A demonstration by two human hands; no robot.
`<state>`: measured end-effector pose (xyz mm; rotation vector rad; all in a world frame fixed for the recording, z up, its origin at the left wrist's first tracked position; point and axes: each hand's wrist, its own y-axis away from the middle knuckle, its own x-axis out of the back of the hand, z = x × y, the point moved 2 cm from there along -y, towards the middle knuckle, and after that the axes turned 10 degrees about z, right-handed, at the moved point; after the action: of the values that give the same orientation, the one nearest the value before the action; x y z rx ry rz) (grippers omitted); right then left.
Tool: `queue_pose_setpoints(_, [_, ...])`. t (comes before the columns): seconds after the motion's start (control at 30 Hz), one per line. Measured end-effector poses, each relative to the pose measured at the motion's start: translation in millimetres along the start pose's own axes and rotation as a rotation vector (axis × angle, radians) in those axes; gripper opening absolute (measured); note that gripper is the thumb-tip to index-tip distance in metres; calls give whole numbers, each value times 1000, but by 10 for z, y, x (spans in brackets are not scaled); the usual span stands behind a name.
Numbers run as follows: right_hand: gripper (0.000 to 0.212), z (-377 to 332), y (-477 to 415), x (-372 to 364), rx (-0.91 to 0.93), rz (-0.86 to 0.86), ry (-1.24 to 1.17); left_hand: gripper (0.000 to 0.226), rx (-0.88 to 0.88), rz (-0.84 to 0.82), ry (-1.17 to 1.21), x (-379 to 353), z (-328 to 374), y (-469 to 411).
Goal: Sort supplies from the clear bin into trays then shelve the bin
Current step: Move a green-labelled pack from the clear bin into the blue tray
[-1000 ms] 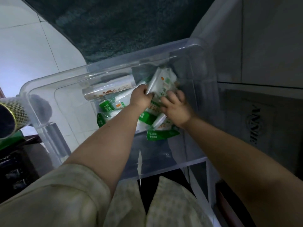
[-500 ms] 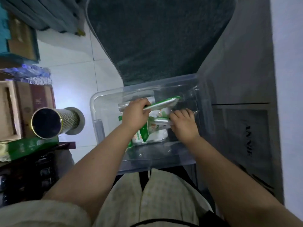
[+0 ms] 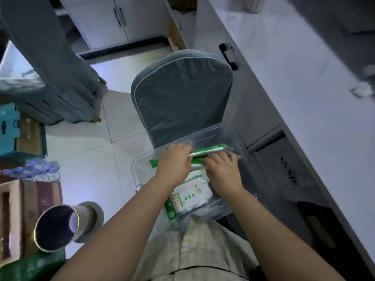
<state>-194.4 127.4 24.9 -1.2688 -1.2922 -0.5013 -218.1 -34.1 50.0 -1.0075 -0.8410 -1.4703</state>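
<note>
The clear plastic bin sits on the person's lap against a grey upholstered chair. The left hand and right hand clamp slim green-and-white packets; slick wrappers could slip, or the bin could tip.

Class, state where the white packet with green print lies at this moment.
In the head view, the white packet lies inside the clear bin, low in the centre, between the person's forearms, below both hands.

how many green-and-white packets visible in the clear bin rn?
3 visible: a packet held by the left hand, a second under the right hand, and a third lying flat in the clear bin. Hands may hide more.
</note>
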Motion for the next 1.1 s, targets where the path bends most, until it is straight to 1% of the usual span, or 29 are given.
queue_pose_setpoints(0.13, [16, -344, 245, 216, -123, 183, 72, 21, -140, -24, 45, 140, -32, 288])
queue_pose_setpoints(0.2, [15, -492, 379, 326, -167, 179, 110, 21, -203, -61, 87, 178, -5, 440])
queue_pose_setpoints(0.33, [22, -687, 686, 587, -258, 109, 142, 21, -365, -107, 157, 225, 194, 675])
queue_pose_setpoints(0.47, [25, -746, 1044, 943, -390, 138, 194, 24, -511, -214, 217, 244, 500, 850])
queue_pose_setpoints(0.53, [23, -757, 1237, 1124, -444, 162, 235, 30, -588, -251, 195, 239, 712, 965])
queue_pose_setpoints(0.63, [20, -783, 1531, 1387, -521, 204, 302, 34, -713, -194, 64, 171, 1091, 1169])
queue_pose_setpoints(0.7, [22, -806, 1748, 1560, -585, 216, 345, 32, -803, -156, 32, 101, 1346, 1328])
queue_pose_setpoints(0.83, [30, -840, 2290, 1931, -748, 299, 391, 24, -988, -121, 125, 20, 1860, 1688])
queue_pose_setpoints(0.93, [30, -920, 2794, 2232, -822, 432, 445, 29, -1135, -125, 202, -5, 2289, 2058])
queue_pose_setpoints(1.0, [36, -993, 3177, 2449, -880, 530, 491, 33, -1217, -143, 221, -43, 2576, 2355])
queue_pose_setpoints(1.03, [39, -1033, 3378, 2565, -919, 547, 521, 34, -1251, -156, 220, -70, 2718, 2513])
queue_pose_setpoints(1.1, [45, -1110, 3829, 2794, -1030, 490, 586, 36, -1316, -184, 221, -141, 3010, 2869])
